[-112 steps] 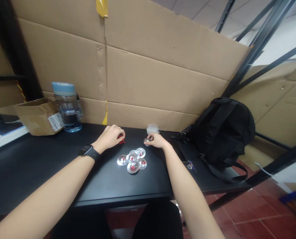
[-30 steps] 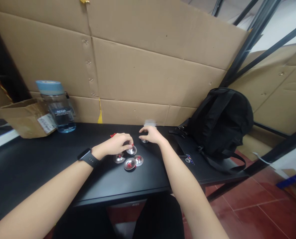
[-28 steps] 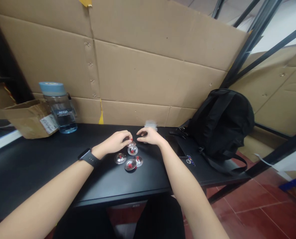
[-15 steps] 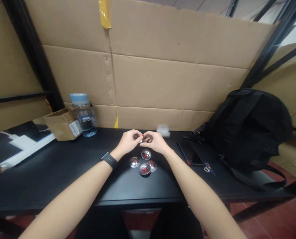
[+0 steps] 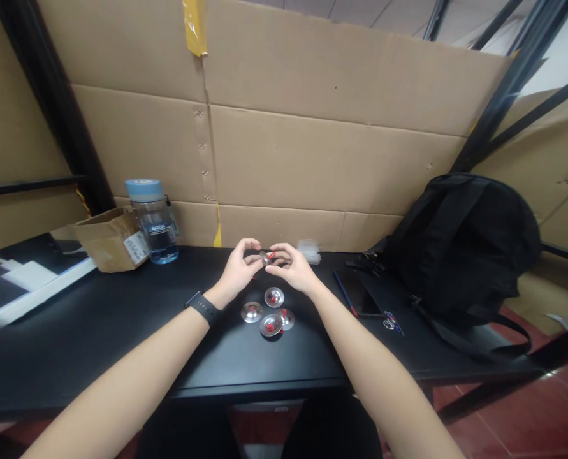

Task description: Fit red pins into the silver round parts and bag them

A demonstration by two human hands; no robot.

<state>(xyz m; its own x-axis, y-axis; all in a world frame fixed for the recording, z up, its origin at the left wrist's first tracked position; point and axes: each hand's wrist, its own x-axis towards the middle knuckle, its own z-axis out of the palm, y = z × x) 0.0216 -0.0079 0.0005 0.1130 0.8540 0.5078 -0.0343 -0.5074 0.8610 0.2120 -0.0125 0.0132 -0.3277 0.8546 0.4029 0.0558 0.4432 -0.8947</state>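
Note:
My left hand (image 5: pixel 238 269) and my right hand (image 5: pixel 291 266) meet above the black table (image 5: pixel 73 331), fingertips pinched together on a small silver disc (image 5: pixel 264 257) with a red part held between them. A black watch sits on my left wrist. Just below my hands, several more silver discs with red centres (image 5: pixel 268 311) lie in a cluster on the table.
A water bottle with a blue lid (image 5: pixel 152 220) and an open cardboard box (image 5: pixel 106 237) stand at the back left. A black backpack (image 5: pixel 460 242) and a dark tablet (image 5: pixel 360 298) lie on the right. A small clear item (image 5: pixel 309 250) rests by the cardboard wall.
My left hand picked one silver disc from the cluster and lifted it. Both hands came together above the table and now pinch it between them.

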